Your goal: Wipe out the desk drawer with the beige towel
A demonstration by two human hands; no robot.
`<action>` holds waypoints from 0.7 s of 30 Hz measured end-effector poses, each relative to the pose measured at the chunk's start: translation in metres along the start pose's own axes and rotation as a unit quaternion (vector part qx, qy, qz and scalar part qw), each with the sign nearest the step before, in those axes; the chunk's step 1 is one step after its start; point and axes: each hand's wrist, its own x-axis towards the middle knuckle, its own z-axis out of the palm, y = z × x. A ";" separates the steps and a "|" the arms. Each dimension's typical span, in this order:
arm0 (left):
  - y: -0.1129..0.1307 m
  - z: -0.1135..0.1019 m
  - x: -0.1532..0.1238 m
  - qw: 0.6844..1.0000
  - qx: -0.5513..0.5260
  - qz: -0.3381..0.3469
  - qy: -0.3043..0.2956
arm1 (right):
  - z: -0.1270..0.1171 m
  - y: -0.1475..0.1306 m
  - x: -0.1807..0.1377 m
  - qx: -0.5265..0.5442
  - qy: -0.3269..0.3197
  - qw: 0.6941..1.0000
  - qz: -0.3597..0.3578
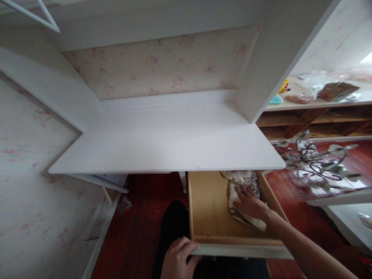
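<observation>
A wooden drawer (209, 209) with a white front is pulled out beneath the white desk (174, 143). My left hand (180, 257) grips the left corner of the drawer's front, fingers over the top edge and thumb below. Inside the drawer, toward its right side, lies a crumpled cream cloth (236, 193) with a grey-brown pattern. My right hand (250, 203) rests on this cloth, palm down, its fingers stretched out flat. Part of the cloth is hidden under that hand, and the drawer's back end is under the desktop.
A chandelier (316, 162) with curved arms lies on the red wood floor (139, 224) to the right. Behind it, a low shelf unit (314, 120) carries plastic bags and a box. Upright white panels (276, 54) rise from the desk. Flowered wallpaper (35, 186) covers the left wall.
</observation>
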 end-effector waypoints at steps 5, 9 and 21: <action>0.000 0.000 0.000 0.999 -0.011 0.020 0.025 | 0.018 0.000 -0.044 0.002 -0.071 0.997 0.008; 0.002 -0.002 0.003 1.000 -0.015 0.020 0.014 | 0.010 -0.006 -0.046 -0.003 -0.111 0.994 -0.011; 0.005 -0.006 0.005 0.999 -0.015 -0.032 -0.037 | -0.005 -0.137 0.026 -0.020 -0.105 0.976 -0.187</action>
